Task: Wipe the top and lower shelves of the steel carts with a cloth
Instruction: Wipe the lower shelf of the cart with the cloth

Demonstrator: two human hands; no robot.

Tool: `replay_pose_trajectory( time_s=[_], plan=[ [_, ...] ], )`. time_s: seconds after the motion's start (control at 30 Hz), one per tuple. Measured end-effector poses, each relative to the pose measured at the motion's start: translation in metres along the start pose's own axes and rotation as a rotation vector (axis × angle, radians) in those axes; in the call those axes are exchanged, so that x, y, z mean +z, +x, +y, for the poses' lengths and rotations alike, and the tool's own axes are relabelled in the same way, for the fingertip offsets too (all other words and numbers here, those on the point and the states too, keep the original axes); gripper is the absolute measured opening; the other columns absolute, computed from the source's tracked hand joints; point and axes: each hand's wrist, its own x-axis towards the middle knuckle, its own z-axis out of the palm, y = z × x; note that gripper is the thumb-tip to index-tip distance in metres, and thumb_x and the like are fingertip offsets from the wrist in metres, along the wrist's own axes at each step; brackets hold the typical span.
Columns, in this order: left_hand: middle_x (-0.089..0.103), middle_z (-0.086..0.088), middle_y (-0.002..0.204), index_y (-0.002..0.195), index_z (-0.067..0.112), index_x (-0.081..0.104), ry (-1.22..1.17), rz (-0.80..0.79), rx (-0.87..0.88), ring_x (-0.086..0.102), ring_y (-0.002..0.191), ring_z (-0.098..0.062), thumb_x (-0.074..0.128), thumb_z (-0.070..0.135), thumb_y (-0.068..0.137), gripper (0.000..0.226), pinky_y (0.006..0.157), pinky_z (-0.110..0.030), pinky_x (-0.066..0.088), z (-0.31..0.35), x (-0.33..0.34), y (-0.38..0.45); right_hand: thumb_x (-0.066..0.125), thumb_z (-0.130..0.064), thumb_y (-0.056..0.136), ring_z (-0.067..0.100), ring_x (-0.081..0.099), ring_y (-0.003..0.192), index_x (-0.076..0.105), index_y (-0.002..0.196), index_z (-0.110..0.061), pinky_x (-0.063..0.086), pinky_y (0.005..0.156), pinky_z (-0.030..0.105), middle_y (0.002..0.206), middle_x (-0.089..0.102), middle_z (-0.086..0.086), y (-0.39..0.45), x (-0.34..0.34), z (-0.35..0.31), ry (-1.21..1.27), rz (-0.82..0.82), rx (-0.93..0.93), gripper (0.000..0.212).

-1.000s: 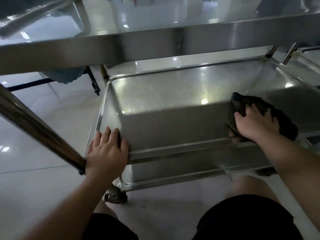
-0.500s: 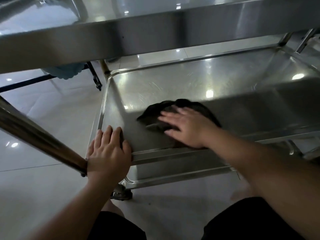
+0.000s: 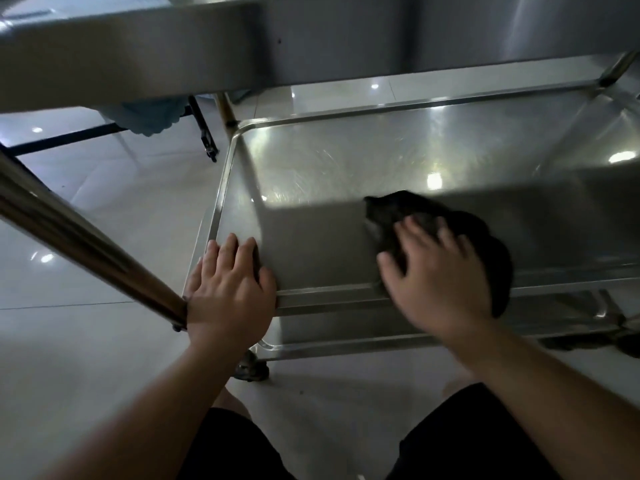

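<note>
The steel cart's lower shelf [image 3: 346, 161] is a shiny tray with a raised rim, lying below the top shelf [image 3: 311, 39] that spans the upper part of the view. A dark cloth [image 3: 485, 237] lies on the lower shelf near its front edge. My right hand [image 3: 440, 282] presses on the cloth with spread fingers and is motion-blurred. My left hand [image 3: 228, 296] rests flat on the shelf's near-left corner, thumb at the front rim.
A slanted steel cart post [image 3: 86, 244] crosses the left side, ending by my left wrist. A caster wheel [image 3: 251, 368] sits under the near-left corner. A black frame leg [image 3: 204, 133] and something pale blue [image 3: 145, 116] stand behind on the glossy tiled floor.
My right hand swept the cloth from the right side of the lower shelf to the left, then partway back to the right. My left hand stayed on the corner.
</note>
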Motion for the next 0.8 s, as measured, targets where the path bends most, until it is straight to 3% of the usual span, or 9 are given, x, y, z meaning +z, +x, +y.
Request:
replay_pose_trajectory(
  time_s=[0.17, 0.4, 0.63, 0.77, 0.8],
  plan=[
    [0.026, -0.003, 0.173, 0.160, 0.031, 0.030, 0.006, -0.001, 0.007, 0.014, 0.163, -0.029, 0.016, 0.049, 0.100, 0.064, 0.131, -0.048, 0.012, 0.000, -0.001, -0.003, 0.033, -0.066, 0.100, 0.034, 0.038, 0.153, 0.056, 0.152, -0.021, 0.031, 0.122, 0.056, 0.158, 0.053, -0.002, -0.029, 0.031, -0.092, 0.043, 0.068, -0.362, 0.073],
    [0.023, -0.002, 0.175, 0.165, 0.030, 0.028, 0.014, -0.005, 0.006, 0.009, 0.163, -0.025, 0.013, 0.052, 0.099, 0.070, 0.132, -0.046, 0.007, 0.000, -0.001, -0.002, 0.055, -0.059, 0.102, 0.034, 0.053, 0.143, 0.067, 0.141, -0.019, 0.046, 0.113, 0.052, 0.146, 0.065, 0.000, -0.029, 0.042, -0.084, 0.004, 0.217, -0.610, 0.057],
    [0.015, -0.005, 0.177, 0.167, 0.028, 0.021, 0.045, -0.132, 0.026, 0.001, 0.164, -0.026, 0.013, 0.054, 0.100, 0.072, 0.132, -0.046, 0.003, -0.002, -0.008, 0.007, 0.078, -0.034, 0.093, 0.033, 0.064, 0.132, 0.077, 0.126, -0.019, 0.053, 0.107, 0.047, 0.132, 0.074, -0.001, -0.027, 0.027, -0.093, 0.067, 0.185, -0.619, 0.037],
    [0.001, -0.010, 0.178, 0.169, 0.023, 0.007, 0.104, -0.320, 0.027, -0.009, 0.163, -0.032, 0.015, 0.054, 0.108, 0.069, 0.132, -0.050, -0.001, 0.004, -0.017, 0.016, 0.075, -0.013, 0.093, 0.036, 0.064, 0.130, 0.077, 0.125, -0.014, 0.053, 0.107, 0.046, 0.129, 0.075, 0.005, -0.034, -0.001, -0.115, 0.067, -0.078, -0.507, 0.033],
    [0.004, -0.011, 0.177, 0.168, 0.022, 0.009, 0.099, -0.368, 0.021, -0.006, 0.163, -0.034, 0.020, 0.053, 0.108, 0.069, 0.132, -0.050, 0.001, 0.005, -0.023, 0.018, 0.074, -0.008, 0.090, 0.038, 0.069, 0.122, 0.078, 0.118, -0.011, 0.057, 0.099, 0.044, 0.120, 0.078, 0.008, -0.036, -0.011, -0.121, 0.071, -0.143, -0.471, 0.028]
  ],
)
